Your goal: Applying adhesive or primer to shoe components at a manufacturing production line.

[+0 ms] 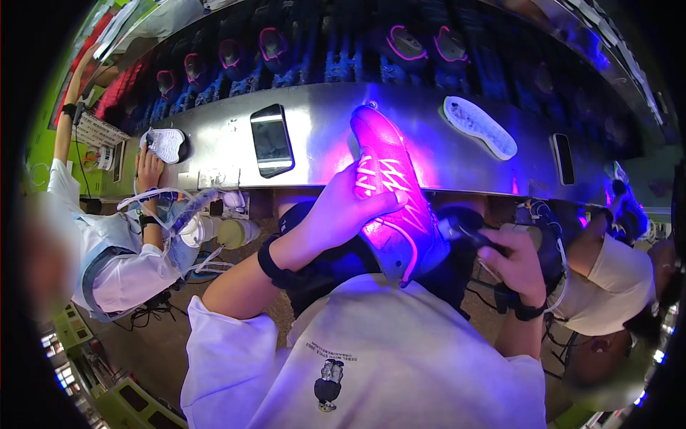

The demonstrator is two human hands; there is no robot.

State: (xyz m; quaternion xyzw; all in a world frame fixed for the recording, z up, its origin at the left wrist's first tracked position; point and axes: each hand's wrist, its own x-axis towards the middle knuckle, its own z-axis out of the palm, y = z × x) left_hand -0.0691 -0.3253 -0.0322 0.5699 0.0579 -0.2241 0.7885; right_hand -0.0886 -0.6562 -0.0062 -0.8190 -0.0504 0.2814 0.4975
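Observation:
A lace-up shoe (395, 154), lit pink and violet, stands tilted over the near edge of the metal bench, its toe pointing away from me. My left hand (350, 204) is closed around its laced middle, thumb across the laces. A loose lace end hangs down at the heel. My right hand (516, 263) grips a dark-handled tool (466, 230), whose pale end is at the right side of the heel. I cannot make out the tool's kind, nor whether it touches the shoe.
A white shoe sole (480, 127) and two phones (272, 141) lie on the metal bench (214, 136). Beyond it, several shoes (273, 44) sit on a dark rack. A co-worker's hand (148, 170) touches a white sole at left; another person (607, 279) sits at right.

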